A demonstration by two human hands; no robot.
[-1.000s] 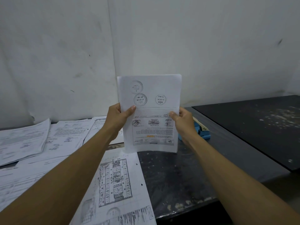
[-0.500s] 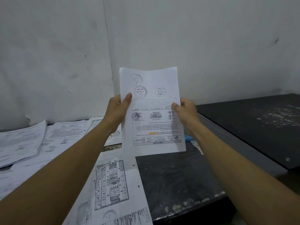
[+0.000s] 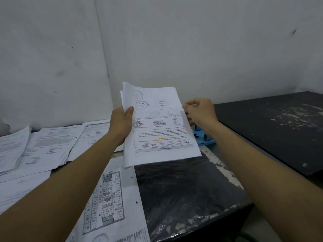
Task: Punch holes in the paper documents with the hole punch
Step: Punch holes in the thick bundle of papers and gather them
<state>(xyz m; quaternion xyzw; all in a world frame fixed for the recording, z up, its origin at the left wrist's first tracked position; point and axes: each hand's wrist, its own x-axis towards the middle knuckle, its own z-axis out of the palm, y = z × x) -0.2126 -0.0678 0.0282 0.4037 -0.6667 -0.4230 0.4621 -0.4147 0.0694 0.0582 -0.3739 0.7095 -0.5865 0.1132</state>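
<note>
Paper documents (image 3: 157, 126), a thin sheaf of white printed sheets with round ink stamps near the far end, are held above the surface between the two hands, tilted toward the person. The left hand (image 3: 121, 124) grasps the sheaf's left edge, thumb laid on top and fingers underneath. The right hand (image 3: 201, 113) sits at the sheaf's right edge with its fingers curled; whether they pinch the edge or have just let go I cannot tell. No holes show along the visible edges of this sheaf, so I judge it not yet punched.

Just below the right hand, partly hidden by the wrist and the sheaf, lies a blue plastic hole punch (image 3: 203, 137) on the dark, paint-flecked surface (image 3: 183, 193). Nothing sits in it now.

Under the left forearm lies a white printed floor-plan sheet (image 3: 111, 198) with two small round holes along its right margin, which suggests at least that one is done. Farther out to the left of the left hand spread several loose white printed pages (image 3: 57, 142) and a thicker white paper stack (image 3: 12, 149); one page there shows a small dark dot at its edge, but I cannot tell whether most are punched. As I read it, the task is partway along: the held sheaf must go into the punch next.
</note>
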